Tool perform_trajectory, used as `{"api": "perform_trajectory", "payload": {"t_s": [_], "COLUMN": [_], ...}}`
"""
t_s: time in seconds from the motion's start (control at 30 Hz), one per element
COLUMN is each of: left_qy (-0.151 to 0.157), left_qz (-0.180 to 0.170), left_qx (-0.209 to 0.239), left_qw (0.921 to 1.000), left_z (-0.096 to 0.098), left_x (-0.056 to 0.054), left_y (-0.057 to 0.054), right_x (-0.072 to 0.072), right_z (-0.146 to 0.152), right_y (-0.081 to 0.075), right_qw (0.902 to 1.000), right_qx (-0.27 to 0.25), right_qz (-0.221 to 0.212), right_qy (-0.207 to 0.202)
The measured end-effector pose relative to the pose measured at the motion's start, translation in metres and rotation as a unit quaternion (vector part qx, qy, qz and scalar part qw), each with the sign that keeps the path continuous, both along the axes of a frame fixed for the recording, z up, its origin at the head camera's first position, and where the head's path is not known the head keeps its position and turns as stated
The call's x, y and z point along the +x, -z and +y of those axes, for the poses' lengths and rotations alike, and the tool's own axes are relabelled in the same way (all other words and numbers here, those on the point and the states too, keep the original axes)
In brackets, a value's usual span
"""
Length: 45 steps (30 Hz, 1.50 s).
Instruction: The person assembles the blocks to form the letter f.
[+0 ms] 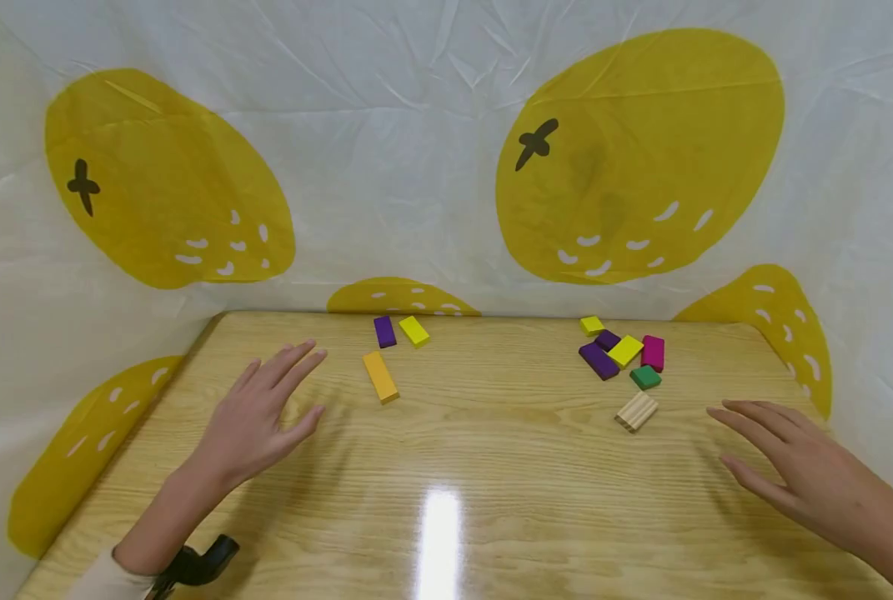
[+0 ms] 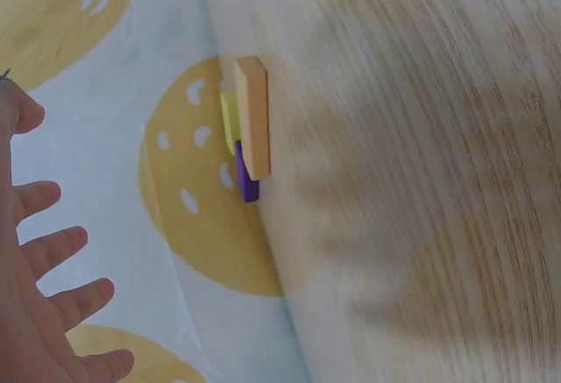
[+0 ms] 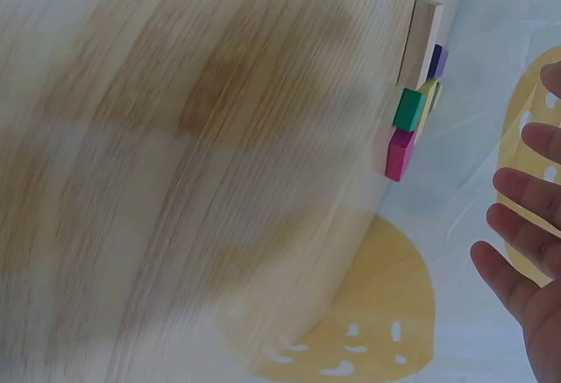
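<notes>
Head, left hand (image 1: 258, 417): spread, empty, near one orange block (image 1: 381, 378), one purple block (image 1: 385, 332), one yellow block (image 1: 414, 331) on the surface (image 1: 491, 450).
Head, right hand (image 1: 795, 471): spread, empty, near two purple blocks (image 1: 599, 361), two yellow blocks (image 1: 626, 352), one magenta block (image 1: 653, 353), one green block (image 1: 645, 377), one wooden block (image 1: 636, 412).
Left wrist: fingers apart, clear of three blocks.
Right wrist: fingers apart.

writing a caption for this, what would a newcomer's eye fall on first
Probably the large yellow oval print at the head view's upper right, on the creased white sheet behind the wood-grain tabletop. Next, the bare left hand and bare right hand, both empty, over the tabletop's left and right sides. Then the orange rectangular block near the left hand and the magenta rectangular block at the back right.
</notes>
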<state>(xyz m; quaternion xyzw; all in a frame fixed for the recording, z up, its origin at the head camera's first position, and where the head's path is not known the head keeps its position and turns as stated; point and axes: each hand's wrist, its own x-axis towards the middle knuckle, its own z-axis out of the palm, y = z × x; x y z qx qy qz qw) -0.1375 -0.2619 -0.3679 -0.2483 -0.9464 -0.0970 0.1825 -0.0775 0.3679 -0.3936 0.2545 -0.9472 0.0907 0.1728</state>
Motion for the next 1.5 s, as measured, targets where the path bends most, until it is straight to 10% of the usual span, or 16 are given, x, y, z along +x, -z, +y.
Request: {"api": "perform_trajectory", "payload": {"t_s": [0.37, 0.93, 1.5], "left_qy": [0.019, 0.014, 0.020], "left_qz": [0.002, -0.130, -0.177], "left_qx": [0.041, 0.066, 0.076], "left_qw": [0.9990, 0.9892, 0.9812], "left_z": [0.007, 0.017, 0.027], "left_x": [-0.020, -0.053, -0.068], "left_y": [0.011, 0.026, 0.050], "right_x": [-0.009, -0.024, -0.030], "right_z": [-0.007, -0.018, -0.030], "right_y": [0.005, 0.007, 0.015], "right_qw": [0.9999, 0.9973, 0.9950], "right_qx": [-0.016, -0.015, -0.039], "right_qz": [-0.001, -0.063, -0.085], "right_qy": [0.003, 0.036, 0.036]}}
